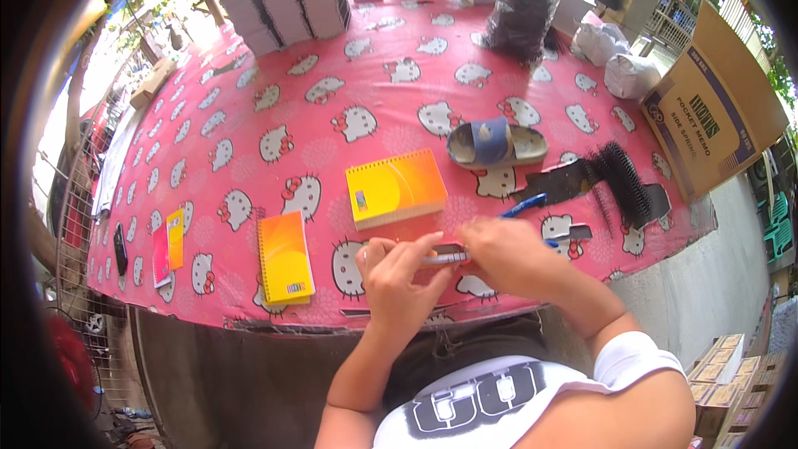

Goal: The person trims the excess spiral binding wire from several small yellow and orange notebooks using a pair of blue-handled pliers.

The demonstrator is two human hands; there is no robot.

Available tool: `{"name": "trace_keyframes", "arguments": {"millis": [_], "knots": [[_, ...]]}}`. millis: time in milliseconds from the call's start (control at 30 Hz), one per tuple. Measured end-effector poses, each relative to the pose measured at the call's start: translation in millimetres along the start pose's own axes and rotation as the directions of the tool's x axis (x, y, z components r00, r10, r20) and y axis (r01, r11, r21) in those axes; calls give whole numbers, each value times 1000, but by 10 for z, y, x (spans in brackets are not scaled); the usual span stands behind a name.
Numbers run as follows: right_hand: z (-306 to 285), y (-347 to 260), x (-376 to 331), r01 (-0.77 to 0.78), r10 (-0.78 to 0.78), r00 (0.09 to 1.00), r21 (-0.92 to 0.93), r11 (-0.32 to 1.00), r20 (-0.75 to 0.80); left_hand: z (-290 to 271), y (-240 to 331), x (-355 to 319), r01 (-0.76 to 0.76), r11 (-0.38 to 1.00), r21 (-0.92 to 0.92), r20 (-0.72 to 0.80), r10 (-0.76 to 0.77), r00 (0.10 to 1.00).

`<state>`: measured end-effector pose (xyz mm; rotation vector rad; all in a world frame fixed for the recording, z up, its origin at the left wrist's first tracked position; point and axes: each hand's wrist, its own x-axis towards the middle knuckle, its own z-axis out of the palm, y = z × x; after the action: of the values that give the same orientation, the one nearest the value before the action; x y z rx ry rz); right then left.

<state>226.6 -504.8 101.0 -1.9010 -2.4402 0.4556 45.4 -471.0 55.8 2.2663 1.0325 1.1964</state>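
Observation:
My left hand (pixel 397 273) is closed at the table's near edge, with a thin, pale grey strip-like thing (pixel 447 259) pinched between thumb and fingers. Against its other end is my right hand (pixel 504 251), fingers curled; what they grip is hidden. Blue handle-like pieces, one slim and long (pixel 525 205), show on either side of my right hand; I cannot tell whether it holds them. Just beyond my hands lies a stack of yellow-orange spiral notepads (pixel 397 187). More yellow-orange spiral notepads (pixel 285 258) lie left of my left hand.
A blue-and-grey slipper (pixel 497 145), black coils (pixel 622 183) and an open cardboard box (pixel 706 108) are on the right. Tall pad stacks (pixel 287 0) and a bundle of black coils (pixel 524 12) stand farther back. Pink and yellow booklets (pixel 168 249) and a phone (pixel 120 249) lie left.

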Motion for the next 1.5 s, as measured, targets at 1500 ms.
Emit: {"name": "trace_keyframes", "arguments": {"millis": [1500], "knots": [[154,-60,56,157,70,882,429,890,-467,-45,-58,30,116,990,-83,65,-110,992]]}}
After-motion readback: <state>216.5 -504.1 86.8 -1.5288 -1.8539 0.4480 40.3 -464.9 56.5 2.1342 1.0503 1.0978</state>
